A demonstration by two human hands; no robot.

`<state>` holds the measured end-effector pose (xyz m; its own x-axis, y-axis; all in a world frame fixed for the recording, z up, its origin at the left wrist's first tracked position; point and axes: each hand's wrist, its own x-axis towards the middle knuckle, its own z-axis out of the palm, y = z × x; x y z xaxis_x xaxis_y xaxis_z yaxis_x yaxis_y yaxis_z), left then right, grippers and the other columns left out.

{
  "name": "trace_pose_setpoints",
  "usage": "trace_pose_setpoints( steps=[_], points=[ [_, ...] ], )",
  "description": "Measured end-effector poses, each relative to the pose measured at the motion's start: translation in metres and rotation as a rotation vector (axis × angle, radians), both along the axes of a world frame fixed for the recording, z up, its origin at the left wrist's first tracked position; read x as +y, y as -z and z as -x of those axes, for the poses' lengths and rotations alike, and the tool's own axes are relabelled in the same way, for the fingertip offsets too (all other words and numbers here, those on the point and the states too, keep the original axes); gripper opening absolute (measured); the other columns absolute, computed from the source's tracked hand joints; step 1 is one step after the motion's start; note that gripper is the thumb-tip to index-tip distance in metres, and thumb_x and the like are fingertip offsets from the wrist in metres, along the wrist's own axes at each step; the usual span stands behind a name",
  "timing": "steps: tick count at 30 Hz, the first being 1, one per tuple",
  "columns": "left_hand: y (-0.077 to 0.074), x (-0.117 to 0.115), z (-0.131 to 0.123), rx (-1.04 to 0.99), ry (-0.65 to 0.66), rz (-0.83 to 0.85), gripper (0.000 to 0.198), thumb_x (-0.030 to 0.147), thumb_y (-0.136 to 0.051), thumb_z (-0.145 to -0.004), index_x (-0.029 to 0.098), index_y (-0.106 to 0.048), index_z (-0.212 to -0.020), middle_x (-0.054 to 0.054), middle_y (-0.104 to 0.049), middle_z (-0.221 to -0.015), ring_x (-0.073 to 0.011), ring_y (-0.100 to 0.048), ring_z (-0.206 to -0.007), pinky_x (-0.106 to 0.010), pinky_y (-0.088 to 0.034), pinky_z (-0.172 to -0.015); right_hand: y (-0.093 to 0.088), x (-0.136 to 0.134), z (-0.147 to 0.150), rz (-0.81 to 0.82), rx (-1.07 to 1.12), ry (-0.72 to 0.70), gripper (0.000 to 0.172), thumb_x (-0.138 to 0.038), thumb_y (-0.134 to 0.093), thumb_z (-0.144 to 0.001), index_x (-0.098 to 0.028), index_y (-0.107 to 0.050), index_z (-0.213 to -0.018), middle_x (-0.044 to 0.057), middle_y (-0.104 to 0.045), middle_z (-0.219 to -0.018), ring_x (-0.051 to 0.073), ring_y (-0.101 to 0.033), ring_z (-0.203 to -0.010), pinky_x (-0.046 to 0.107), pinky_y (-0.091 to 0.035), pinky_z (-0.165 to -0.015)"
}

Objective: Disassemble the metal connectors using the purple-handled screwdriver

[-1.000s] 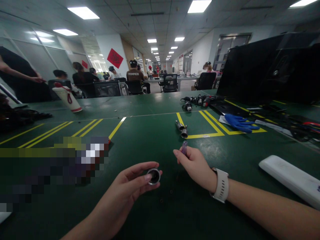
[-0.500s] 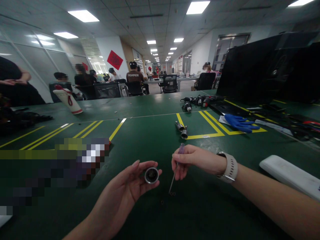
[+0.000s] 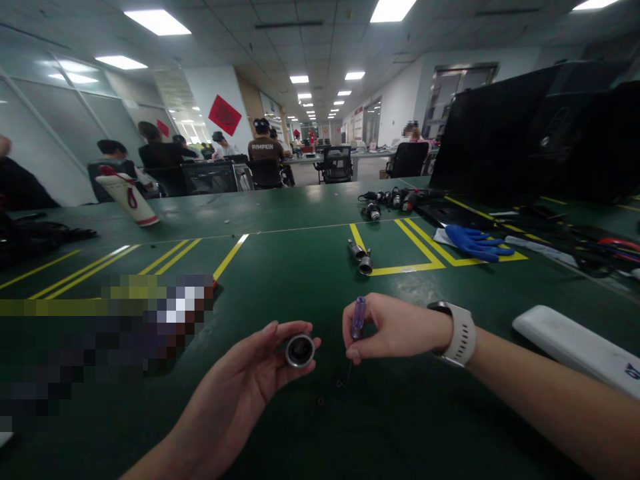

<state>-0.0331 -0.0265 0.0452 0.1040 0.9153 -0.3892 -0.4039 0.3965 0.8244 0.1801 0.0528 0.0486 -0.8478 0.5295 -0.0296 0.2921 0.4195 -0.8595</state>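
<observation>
Between the fingers and thumb of my left hand (image 3: 265,360) rests a round hollow metal part (image 3: 300,351), its open end facing me. My right hand (image 3: 375,327) is closed around a screwdriver (image 3: 359,317) with a clear purple handle. Its thin shaft points down to the table, close to a few tiny nut-like pieces (image 3: 341,384). Another tiny ring-shaped piece (image 3: 321,401) lies a little nearer to me. Beyond my right hand, two metal fittings (image 3: 365,265) sit together on the green table (image 3: 290,273).
A blue glove (image 3: 475,243) lies at the right, near a black monitor (image 3: 520,133). Dark metal parts with cables (image 3: 385,200) lie farther back. A long white object (image 3: 575,347) is beside my right forearm. A whitish cup (image 3: 130,197) leans at the far left.
My right hand has turned, so the screwdriver's handle now stands more upright and its tip has shifted slightly right. My left hand still holds the metal part. The view has shifted slightly.
</observation>
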Motion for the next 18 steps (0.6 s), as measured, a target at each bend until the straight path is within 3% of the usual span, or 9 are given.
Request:
trace_pose_setpoints(
  steps=[5,11,15,18],
  points=[
    [-0.003,0.000,-0.002,0.003,-0.009,0.014,0.027,0.023,-0.049,-0.085,0.009,-0.070,-0.092,-0.014,-0.066,-0.106,-0.0296,-0.058,-0.105,-0.035,-0.053,-0.081,0.004,-0.001,0.003,0.006,0.003,0.012,0.003,-0.019,-0.059,-0.078,-0.016,-0.059,-0.078,-0.002,-0.062,-0.068,0.012,-0.061,-0.066,0.026,-0.049,-0.064],
    [0.002,0.000,-0.001,-0.002,0.008,-0.018,0.027,0.023,-0.048,-0.086,0.009,-0.070,-0.094,-0.014,-0.065,-0.110,-0.0308,-0.055,-0.108,-0.037,-0.051,-0.085,0.015,0.000,0.009,0.230,0.056,0.155,0.005,-0.014,-0.058,-0.077,-0.014,-0.055,-0.073,-0.003,-0.060,-0.059,0.011,-0.060,-0.057,0.024,-0.050,-0.057],
    [0.003,-0.001,0.000,0.008,0.008,-0.031,0.026,0.022,-0.049,-0.085,0.009,-0.070,-0.093,-0.014,-0.065,-0.109,-0.0315,-0.056,-0.107,-0.039,-0.051,-0.085,0.018,0.005,0.009,0.394,0.150,0.152,0.008,-0.016,-0.061,-0.076,-0.012,-0.055,-0.072,-0.002,-0.061,-0.058,0.009,-0.059,-0.055,0.023,-0.050,-0.056],
    [0.002,-0.003,0.000,0.028,0.014,-0.033,0.025,0.021,-0.050,-0.084,0.009,-0.070,-0.094,-0.014,-0.066,-0.108,-0.0317,-0.056,-0.107,-0.039,-0.051,-0.085,0.021,0.008,0.007,0.416,0.186,0.162,0.013,-0.020,-0.065,-0.074,-0.011,-0.056,-0.073,-0.001,-0.062,-0.059,0.009,-0.059,-0.055,0.023,-0.049,-0.056]
  ],
)
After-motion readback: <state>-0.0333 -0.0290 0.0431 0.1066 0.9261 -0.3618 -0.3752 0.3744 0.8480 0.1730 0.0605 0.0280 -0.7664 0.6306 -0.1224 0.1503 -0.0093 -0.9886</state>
